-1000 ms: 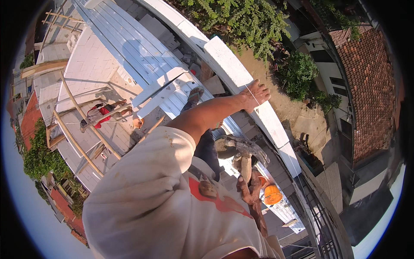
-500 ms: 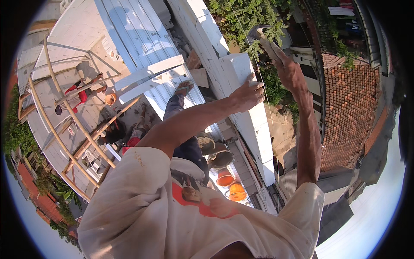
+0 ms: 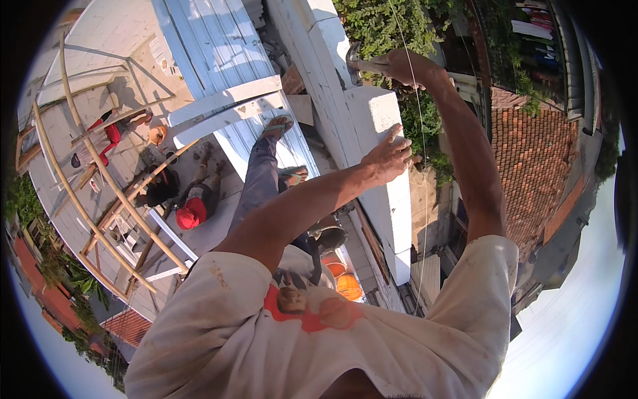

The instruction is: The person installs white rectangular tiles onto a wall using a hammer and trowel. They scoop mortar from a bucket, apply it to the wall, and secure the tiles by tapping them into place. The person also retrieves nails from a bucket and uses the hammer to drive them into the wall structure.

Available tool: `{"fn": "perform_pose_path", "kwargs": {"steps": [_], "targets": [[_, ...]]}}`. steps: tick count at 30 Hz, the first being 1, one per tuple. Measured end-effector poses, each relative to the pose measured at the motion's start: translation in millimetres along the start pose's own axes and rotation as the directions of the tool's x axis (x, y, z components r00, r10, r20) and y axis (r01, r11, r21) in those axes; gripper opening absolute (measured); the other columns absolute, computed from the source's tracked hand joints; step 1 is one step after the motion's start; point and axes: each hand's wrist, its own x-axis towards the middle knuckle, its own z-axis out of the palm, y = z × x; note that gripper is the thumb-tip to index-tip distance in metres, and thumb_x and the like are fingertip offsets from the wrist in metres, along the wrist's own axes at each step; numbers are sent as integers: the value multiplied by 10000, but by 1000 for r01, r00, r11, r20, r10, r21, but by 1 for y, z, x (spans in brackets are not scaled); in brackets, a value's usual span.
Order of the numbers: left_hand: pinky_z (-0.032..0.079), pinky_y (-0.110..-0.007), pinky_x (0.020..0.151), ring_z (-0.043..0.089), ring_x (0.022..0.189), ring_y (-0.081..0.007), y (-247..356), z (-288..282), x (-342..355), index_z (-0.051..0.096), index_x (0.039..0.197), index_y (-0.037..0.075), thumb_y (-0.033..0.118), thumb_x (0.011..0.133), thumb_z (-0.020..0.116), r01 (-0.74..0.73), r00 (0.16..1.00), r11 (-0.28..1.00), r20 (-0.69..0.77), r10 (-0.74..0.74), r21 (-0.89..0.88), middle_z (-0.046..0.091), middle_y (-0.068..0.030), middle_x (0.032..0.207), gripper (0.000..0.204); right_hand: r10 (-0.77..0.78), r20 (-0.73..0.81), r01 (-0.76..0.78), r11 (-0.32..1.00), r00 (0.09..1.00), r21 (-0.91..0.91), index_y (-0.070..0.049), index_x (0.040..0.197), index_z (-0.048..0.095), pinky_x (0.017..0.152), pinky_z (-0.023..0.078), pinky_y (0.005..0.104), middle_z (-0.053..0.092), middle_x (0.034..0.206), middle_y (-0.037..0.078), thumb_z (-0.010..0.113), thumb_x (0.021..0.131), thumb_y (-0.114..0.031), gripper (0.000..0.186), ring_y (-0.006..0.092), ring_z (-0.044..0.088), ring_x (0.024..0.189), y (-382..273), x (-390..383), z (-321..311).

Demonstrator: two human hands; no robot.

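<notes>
My left hand (image 3: 389,158) lies on a long white block (image 3: 380,199) on top of the wall, its fingers bent over the right edge. My right hand (image 3: 407,68) is closed around the handle of what looks like a hammer (image 3: 353,61), with a dark metal head and a pale handle. The tool's head is at the far end of the block, beside the neighbouring wall block (image 3: 330,40). A thin string (image 3: 423,133) runs along the wall's right side, passing close to my left fingertips and right hand.
My sandalled feet (image 3: 276,126) stand on blue metal sheeting (image 3: 211,50) left of the wall. Orange buckets (image 3: 348,286) sit nearby. Below left, people work, one in a red cap (image 3: 191,214), behind bamboo poles (image 3: 119,189). Right of the wall are shrubs (image 3: 382,30) and a tiled roof (image 3: 535,173).
My right hand has swung the tool left and down, from above the shrubs to the block's far end. My left hand stays on the block. The person in the red cap shows more fully.
</notes>
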Motion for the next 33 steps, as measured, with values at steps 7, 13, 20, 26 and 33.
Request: {"fn": "perform_pose_path", "kwargs": {"steps": [7,13,20,26,33], "targets": [[123,-678,1266,398,1479,-258,2,8,2,662,1337,177,215,960,615,-5,997,1000,-76,5,-3,581,-63,1436,382,-210,-306,251,963,929,100,-186,1524,521,592,563,380,724,838,162,533,1009,-191,515,187,653,613,57,48,45],[112,-685,1267,366,1501,-262,-1,-4,-1,648,1342,136,208,949,616,12,1000,999,14,-11,-37,571,-41,1453,401,-11,-67,12,1000,998,22,-207,1531,514,561,550,375,721,854,122,560,1019,-249,516,186,622,586,6,6,-3],[135,-683,1264,376,1495,-259,-2,5,2,658,1341,170,214,954,605,-1,1000,999,-24,0,-37,582,-54,1434,393,-149,-108,134,982,983,-137,-62,1166,691,690,557,420,740,909,172,593,958,-242,292,302,716,783,34,40,18],[141,-678,1263,391,1485,-259,3,9,3,661,1339,156,200,946,602,12,998,998,-68,-16,-57,590,-81,1409,400,-177,-234,125,967,956,-220,-75,1098,741,739,583,420,761,996,177,565,923,-178,269,302,753,875,48,47,44],[97,-674,1262,380,1498,-246,5,5,1,642,1366,163,169,961,569,-20,999,998,-36,18,-56,569,-93,1464,412,-87,-167,50,976,982,-211,-96,1171,714,758,597,444,763,1017,165,580,936,-197,289,309,757,895,40,23,29]]}}
